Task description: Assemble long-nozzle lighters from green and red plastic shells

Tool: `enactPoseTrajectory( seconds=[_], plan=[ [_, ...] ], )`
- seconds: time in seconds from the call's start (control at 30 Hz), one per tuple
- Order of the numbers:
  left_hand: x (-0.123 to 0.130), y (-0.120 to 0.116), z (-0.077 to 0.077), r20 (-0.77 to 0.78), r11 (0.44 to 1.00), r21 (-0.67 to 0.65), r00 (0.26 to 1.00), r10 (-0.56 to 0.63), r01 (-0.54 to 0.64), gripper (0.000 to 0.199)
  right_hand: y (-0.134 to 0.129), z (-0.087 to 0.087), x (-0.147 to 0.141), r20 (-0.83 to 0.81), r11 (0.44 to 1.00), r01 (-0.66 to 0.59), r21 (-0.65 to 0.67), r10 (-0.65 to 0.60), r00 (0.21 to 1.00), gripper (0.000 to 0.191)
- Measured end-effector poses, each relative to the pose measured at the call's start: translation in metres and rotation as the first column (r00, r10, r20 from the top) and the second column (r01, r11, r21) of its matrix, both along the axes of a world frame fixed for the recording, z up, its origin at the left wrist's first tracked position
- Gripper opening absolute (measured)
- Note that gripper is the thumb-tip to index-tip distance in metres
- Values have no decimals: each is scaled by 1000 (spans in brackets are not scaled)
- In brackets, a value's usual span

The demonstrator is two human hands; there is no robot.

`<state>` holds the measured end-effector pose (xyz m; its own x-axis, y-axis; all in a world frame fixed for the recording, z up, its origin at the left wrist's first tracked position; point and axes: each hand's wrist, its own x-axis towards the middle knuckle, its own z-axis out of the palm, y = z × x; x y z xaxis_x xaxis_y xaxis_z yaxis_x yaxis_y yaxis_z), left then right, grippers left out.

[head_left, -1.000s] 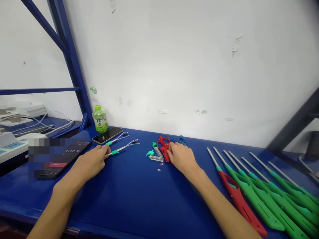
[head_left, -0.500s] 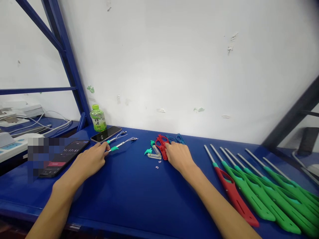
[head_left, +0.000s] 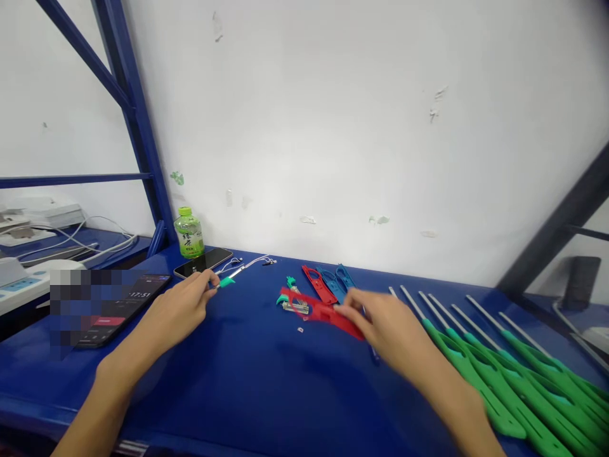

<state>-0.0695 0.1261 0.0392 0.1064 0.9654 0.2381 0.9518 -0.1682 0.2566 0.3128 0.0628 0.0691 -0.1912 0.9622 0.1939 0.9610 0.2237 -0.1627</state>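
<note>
Pinched in my right hand (head_left: 380, 320) is a red plastic handle shell (head_left: 328, 312), held tilted above the blue table and slightly blurred. My left hand (head_left: 185, 303) is closed on a thin metal rod with a green collar (head_left: 227, 282), with white wires at its far end. Another red shell (head_left: 320, 284) lies behind, beside blue shells (head_left: 333, 284). Under and left of the held shell are a clear tube part (head_left: 295, 308) and small green pieces (head_left: 290, 282). A tiny pale piece (head_left: 300, 330) lies in front of them.
Several green long-nosed lighters (head_left: 480, 374) lie at the right. A green-capped bottle (head_left: 189, 235) stands behind a phone (head_left: 204, 261). Nearer on the left are a larger phone (head_left: 126, 311) and a white power strip (head_left: 33, 282). A white wall closes off the back.
My right hand has lifted a red shell off the pile and drawn it nearer. My left hand has shifted slightly right with its rod. The view has tilted slightly.
</note>
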Motion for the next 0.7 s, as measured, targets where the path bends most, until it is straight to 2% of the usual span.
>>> enactPoseTrajectory(
  seconds=[0.17,0.27,0.4,0.5,0.7],
  plan=[
    [20,-22,10,128,975,57,967,-223,217,34,-51,-44,7,-71,988,-144,-51,140,988,23],
    [34,-44,14,169,941,56,926,-338,333,34,-65,-68,3,-121,981,-191,23,193,974,21],
    [44,-71,6,197,851,63,829,-523,521,26,-70,-84,1,-210,980,-150,133,176,962,20],
    [43,-88,-9,172,831,67,814,-554,552,24,-71,-87,3,-264,985,-116,131,148,953,22],
    [27,-104,-37,150,873,86,860,-488,480,31,-74,-93,8,-320,988,-117,101,143,937,36]
  ],
)
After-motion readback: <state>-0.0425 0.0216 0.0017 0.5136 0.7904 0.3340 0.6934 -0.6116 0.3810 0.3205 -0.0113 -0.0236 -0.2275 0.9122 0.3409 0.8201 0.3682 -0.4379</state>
